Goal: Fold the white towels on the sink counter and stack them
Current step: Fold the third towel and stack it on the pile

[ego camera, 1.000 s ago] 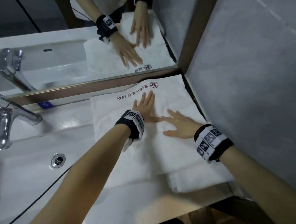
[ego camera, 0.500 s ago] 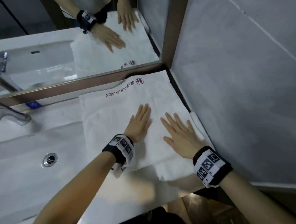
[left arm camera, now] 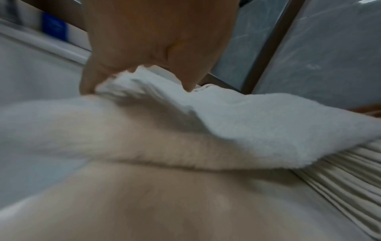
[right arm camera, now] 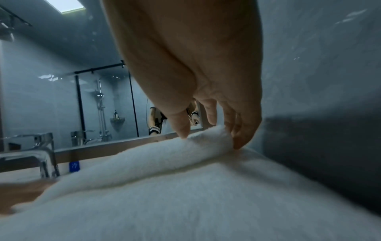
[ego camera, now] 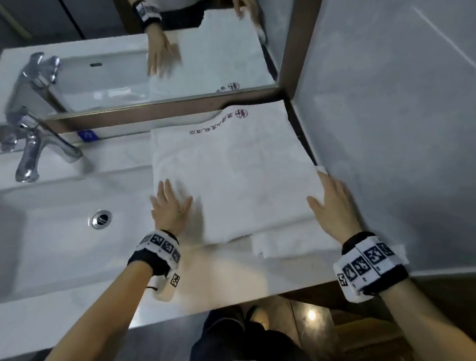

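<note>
A folded white towel (ego camera: 231, 174) with dark red lettering lies on the counter in the corner by the wall. It rests on another folded white towel (ego camera: 277, 245) that sticks out at the near right. My left hand (ego camera: 170, 206) is at the top towel's near left edge. In the left wrist view the cloth (left arm camera: 247, 122) bunches up between its thumb and fingers (left arm camera: 185, 78). My right hand (ego camera: 333, 206) is at the right edge beside the wall. There the thumb (right arm camera: 181, 128) sits on top of the towel (right arm camera: 144, 163) and the fingers reach down its side.
The white basin (ego camera: 44, 237) with its drain (ego camera: 101, 218) and a chrome faucet (ego camera: 33, 149) lies to the left. A mirror (ego camera: 156, 47) runs along the back and a grey wall (ego camera: 403, 135) closes the right side. The counter's front edge (ego camera: 222, 300) is near.
Both hands have slid apart from the middle of the top towel, the left to its left edge and the right to its right edge, and now take hold of those edges.
</note>
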